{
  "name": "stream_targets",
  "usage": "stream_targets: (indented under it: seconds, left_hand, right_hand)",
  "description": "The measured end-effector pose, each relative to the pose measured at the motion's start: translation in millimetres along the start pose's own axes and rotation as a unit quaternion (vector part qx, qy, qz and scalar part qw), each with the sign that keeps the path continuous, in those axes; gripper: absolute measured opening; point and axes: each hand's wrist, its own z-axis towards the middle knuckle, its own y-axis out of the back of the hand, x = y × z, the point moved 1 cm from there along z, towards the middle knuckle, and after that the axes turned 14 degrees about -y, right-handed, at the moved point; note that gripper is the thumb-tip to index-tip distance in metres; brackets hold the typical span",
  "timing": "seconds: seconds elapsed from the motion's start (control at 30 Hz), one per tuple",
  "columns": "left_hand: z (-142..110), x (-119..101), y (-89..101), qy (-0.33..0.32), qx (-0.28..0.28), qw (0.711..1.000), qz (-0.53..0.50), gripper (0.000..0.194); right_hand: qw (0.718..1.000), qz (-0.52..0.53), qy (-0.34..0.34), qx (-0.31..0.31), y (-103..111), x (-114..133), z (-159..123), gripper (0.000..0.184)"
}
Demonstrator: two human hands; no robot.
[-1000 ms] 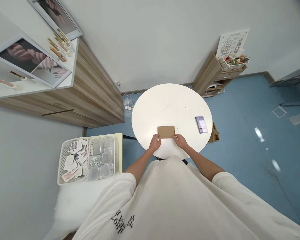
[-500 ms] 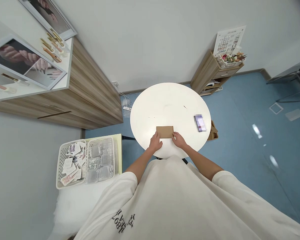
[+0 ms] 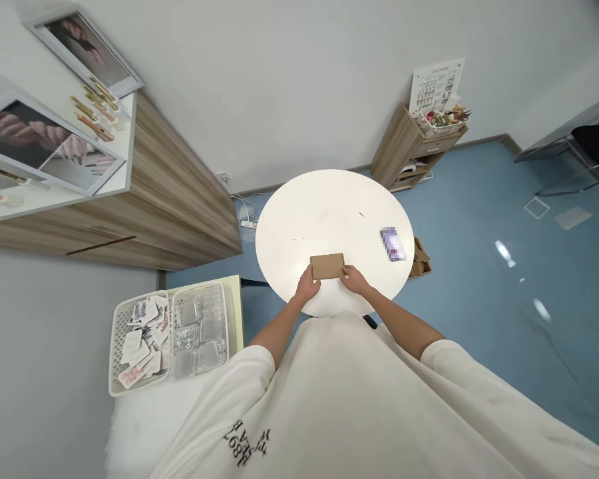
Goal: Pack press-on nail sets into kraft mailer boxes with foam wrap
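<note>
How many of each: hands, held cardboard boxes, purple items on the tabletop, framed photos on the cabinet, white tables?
Hands: 2 (left hand, right hand)
Held cardboard box: 1
Purple item, blurred: 1
Framed photos: 2
White table: 1
Total: 7

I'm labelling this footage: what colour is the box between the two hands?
Plain brown, like cardboard; the box shows best in the head view.
</note>
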Motion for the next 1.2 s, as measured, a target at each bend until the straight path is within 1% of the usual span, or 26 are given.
stream_targets:
  seconds: [0.13,0.27,0.4,0.5,0.63,0.87,0.97,1.1,1.2]
  left_hand:
    - [0.2,-4.0,-11.7,0.014,0.006,1.000,0.001,0.073]
    - [7.0,-18.7,-25.4,0.009,-0.003,1.000,0.011,0.071]
    - [22.8,-45.0,-46.3,-0.007,-0.005,1.000,0.006,0.070]
    - [37.5,-70.9,-70.0,-0.037,0.000,0.999,0.003,0.067]
    - [57.2,-110.2,-110.6,-0.070,0.007,0.997,0.002,0.064]
    - [94.7,-178.1,-190.1,-0.112,0.043,0.993,0.006,0.060]
    - [112.1,-205.4,-228.3,-0.139,0.056,0.989,0.010,0.060]
    - [130.8,-239.0,-284.0,-0.191,0.076,0.978,0.021,0.056]
    - [144.0,-260.5,-324.3,-0.206,0.092,0.974,0.026,0.055]
  right_hand:
    - [0.999,0.047,-0.018,0.002,7.9,-8.5,-5.3,0.023]
    - [0.995,0.097,-0.012,-0.035,19.2,-26.7,-8.7,0.028]
    - [0.985,0.156,-0.006,-0.076,40.1,-60.1,-10.6,0.037]
    - [0.975,0.195,-0.006,-0.103,63.4,-93.6,-14.2,0.042]
    - [0.965,0.227,-0.006,-0.130,97.6,-144.6,-21.1,0.042]
    - [0.946,0.264,-0.025,-0.186,157.5,-237.5,-26.0,0.042]
    - [0.942,0.262,-0.038,-0.207,180.8,-280.3,-26.2,0.043]
    - [0.936,0.265,-0.061,-0.223,206.7,-336.8,-27.9,0.043]
    - [0.933,0.253,-0.073,-0.245,228.0,-371.3,-31.0,0.041]
